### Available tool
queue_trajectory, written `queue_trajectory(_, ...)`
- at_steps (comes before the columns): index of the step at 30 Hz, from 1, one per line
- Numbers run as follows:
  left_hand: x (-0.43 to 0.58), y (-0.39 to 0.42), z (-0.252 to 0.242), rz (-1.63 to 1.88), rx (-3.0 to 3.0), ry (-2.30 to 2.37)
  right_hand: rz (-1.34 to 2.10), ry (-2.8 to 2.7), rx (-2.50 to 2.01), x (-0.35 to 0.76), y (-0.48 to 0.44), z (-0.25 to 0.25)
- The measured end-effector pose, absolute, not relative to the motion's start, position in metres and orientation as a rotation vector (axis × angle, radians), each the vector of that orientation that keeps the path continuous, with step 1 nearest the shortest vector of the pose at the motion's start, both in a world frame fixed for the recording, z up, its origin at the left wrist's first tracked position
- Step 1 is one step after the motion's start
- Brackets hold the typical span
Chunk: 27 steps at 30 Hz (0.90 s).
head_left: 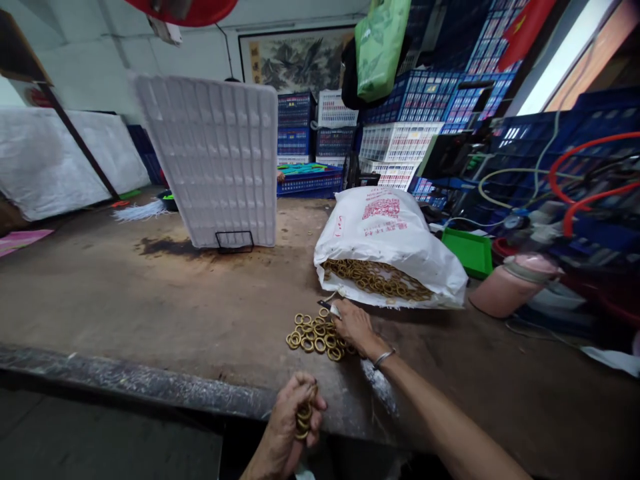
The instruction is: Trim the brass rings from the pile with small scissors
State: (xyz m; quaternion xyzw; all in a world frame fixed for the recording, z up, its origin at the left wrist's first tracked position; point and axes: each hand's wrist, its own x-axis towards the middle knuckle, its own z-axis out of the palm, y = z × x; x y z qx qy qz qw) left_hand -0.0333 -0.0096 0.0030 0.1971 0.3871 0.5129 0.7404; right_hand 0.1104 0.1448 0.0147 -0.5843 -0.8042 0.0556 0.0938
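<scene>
My left hand (293, 417), at the table's front edge, is curled around several gold-coloured rings (303, 420). Further forward, my right hand (356, 328) reaches over a loose pile of similar rings (313, 337) on the table. Its fingers look bent together at the pile's right side. Beside the fingertips show a small dark, pointed piece and a bit of white; I cannot make out what they are or whether they are gripped. Just beyond this hand lies a white woven sack (370, 227), its mouth open towards me and many more rings (375, 277) inside.
A white ribbed plastic tray (225, 160) stands upright in a black wire stand (235, 241) on the brown table (150, 307). A crumpled clear plastic piece (380, 388) lies under my right forearm. To the right are a green tray (467, 252), a pink cylinder (515, 283) and orange hoses (565, 187).
</scene>
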Motion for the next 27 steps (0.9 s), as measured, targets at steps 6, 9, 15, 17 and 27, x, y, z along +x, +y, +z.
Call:
queue_trajectory(6, -0.045, -0.002, 0.002, 1.122, 0.304, 0.762, 0.236, -2.494, -1.734, 0.094, 0.178, 0.009)
queue_trajectory(9, -0.048, 0.001, -0.002, 1.149, 0.252, 0.768, 0.253, -2.524, -1.745, 0.092, 0.186, 0.008)
queue_trajectory(15, -0.049, 0.008, -0.011, 1.127, 0.269, 0.792, 0.294, -2.544, -1.711, 0.092, 0.190, 0.007)
queue_trajectory(17, -0.047, 0.011, -0.011, 1.120, 0.287, 0.791, 0.294, -2.533, -1.690, 0.093, 0.187, 0.008)
queue_trajectory(27, -0.032, 0.019, -0.004, 1.168, 0.625, 1.174, 0.708, -2.238, -1.328, 0.102, 0.097, 0.010)
